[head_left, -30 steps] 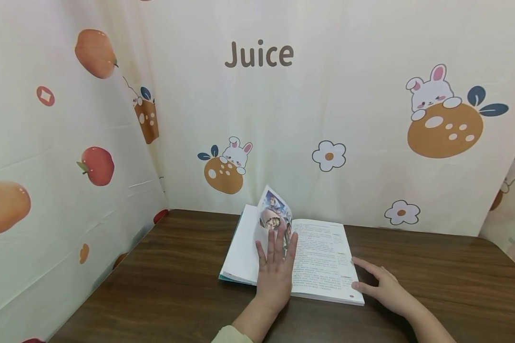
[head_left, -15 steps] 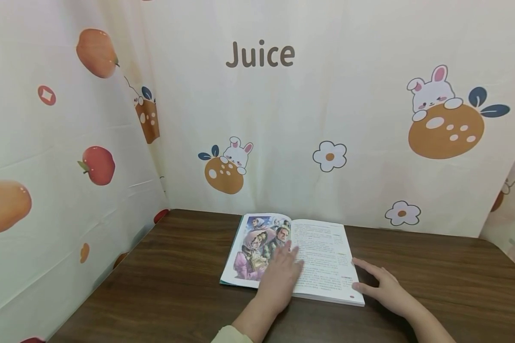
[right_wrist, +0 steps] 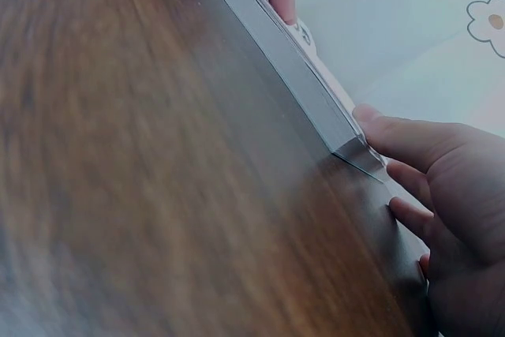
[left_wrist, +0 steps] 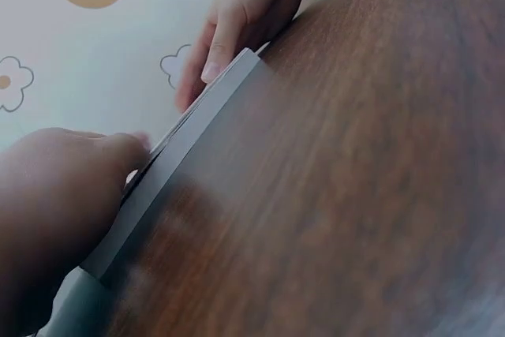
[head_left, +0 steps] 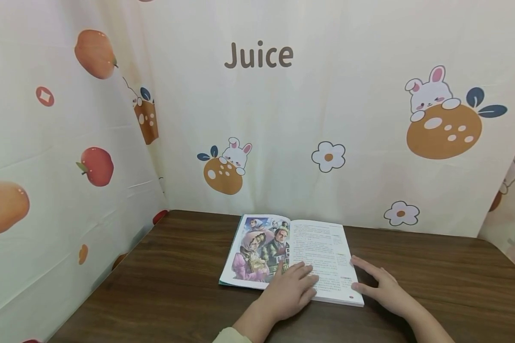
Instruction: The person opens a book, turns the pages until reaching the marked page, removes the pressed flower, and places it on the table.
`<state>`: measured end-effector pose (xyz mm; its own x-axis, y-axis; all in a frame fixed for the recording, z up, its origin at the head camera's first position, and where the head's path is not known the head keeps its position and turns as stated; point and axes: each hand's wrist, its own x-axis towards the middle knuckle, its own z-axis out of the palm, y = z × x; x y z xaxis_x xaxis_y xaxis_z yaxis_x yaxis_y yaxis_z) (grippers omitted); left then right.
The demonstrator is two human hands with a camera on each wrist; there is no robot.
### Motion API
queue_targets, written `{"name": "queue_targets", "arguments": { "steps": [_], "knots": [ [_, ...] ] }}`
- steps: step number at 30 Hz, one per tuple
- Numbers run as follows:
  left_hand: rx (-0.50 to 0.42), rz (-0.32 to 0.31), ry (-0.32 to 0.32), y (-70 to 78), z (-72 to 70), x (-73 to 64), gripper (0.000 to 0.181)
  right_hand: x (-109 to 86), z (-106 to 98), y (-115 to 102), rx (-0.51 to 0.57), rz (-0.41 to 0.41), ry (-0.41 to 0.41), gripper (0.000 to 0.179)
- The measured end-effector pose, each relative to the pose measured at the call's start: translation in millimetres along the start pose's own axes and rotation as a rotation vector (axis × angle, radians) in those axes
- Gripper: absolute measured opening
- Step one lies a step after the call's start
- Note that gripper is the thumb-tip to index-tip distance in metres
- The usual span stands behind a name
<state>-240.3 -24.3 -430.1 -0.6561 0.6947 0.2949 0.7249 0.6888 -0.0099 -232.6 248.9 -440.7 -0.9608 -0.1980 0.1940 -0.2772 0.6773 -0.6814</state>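
Note:
An open book (head_left: pixel 322 247) lies flat on the table. Its left page carries a colour picture (head_left: pixel 253 252) of several figures; printed text fills the right page. Across the lower middle of the book, over the spine and right page, my left hand (head_left: pixel 288 291) rests with its fingers extended to the right. My right hand (head_left: pixel 384 288) is at the book's right edge, thumb and forefinger touching it. In the right wrist view, the right thumb (right_wrist: pixel 406 136) lies at the corner of the page block (right_wrist: pixel 300 76), with the other fingers beside it.
The brown wooden table (head_left: pixel 154 295) extends on both sides of the book. A pale curtain (head_left: pixel 283 105) printed with fruit, rabbits and flowers stands right behind the table and along its left side.
The raised picture page has come down flat on the left side. My left hand has moved from that page rightward and nearer, onto the lower middle. The right hand has stayed put.

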Motion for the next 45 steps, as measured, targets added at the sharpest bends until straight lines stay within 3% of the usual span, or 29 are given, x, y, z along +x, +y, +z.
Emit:
{"name": "queue_targets", "arguments": {
  "steps": [5,11,20,45],
  "knots": [
    [-0.107,-0.021,-0.05,-1.4,0.0,-1.0,0.045,0.3,-0.3,0.1,-0.004,-0.007,-0.001,0.06],
    [-0.167,-0.035,-0.056,-2.5,1.2,-1.4,0.046,-0.9,-0.5,0.8,0.001,-0.059,-0.005,0.053],
    [-0.171,-0.045,-0.055,-2.8,3.7,-0.9,0.045,-4.3,-2.2,-0.1,0.035,-0.075,-0.033,0.059],
    [-0.173,-0.055,-0.058,-2.3,4.2,0.4,0.045,-1.3,1.7,0.4,-0.005,-0.04,0.021,0.052]
  ]
}}
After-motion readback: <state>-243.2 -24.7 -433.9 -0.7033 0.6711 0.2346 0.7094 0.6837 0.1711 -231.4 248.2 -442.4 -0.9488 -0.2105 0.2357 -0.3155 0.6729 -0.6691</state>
